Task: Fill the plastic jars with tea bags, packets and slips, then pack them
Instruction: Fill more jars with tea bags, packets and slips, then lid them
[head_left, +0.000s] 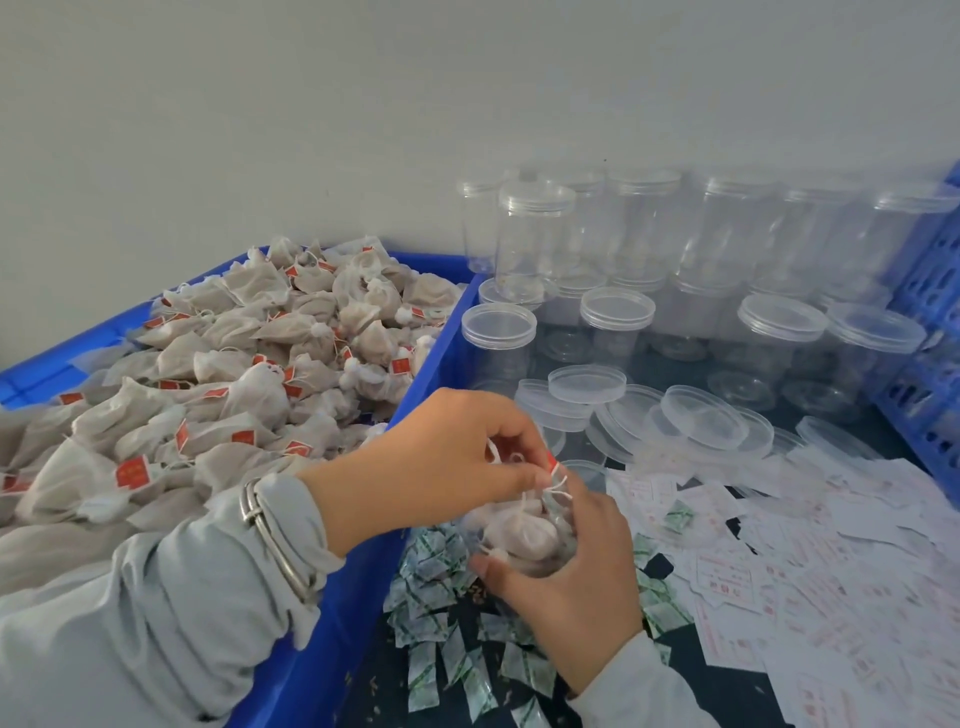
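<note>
Your right hand (566, 577) grips a jar (524, 535) at 6 o'clock over the green packets (441, 613); tea bags already sit inside it. Your left hand (436, 467) pinches a bag's string (553, 480) at the jar's mouth. The blue bin (431, 364) of tea bags (234, 374) lies at 9 o'clock, slips (831, 571) at 4, empty jars (675, 270) at 1.

Soft, even daylight fills the frame, moderately bright, with no hard shadows; only faint shade lies under the hands (519, 499) at lower centre. The wall (363, 104) across the top is flat grey. Jars (727, 249) at upper right look hazy, with pale sheen on the lids. Slips (831, 597) at lower right are smeared and unreadable. Wide-angle bending curves the crate (431, 364) edges.
</note>
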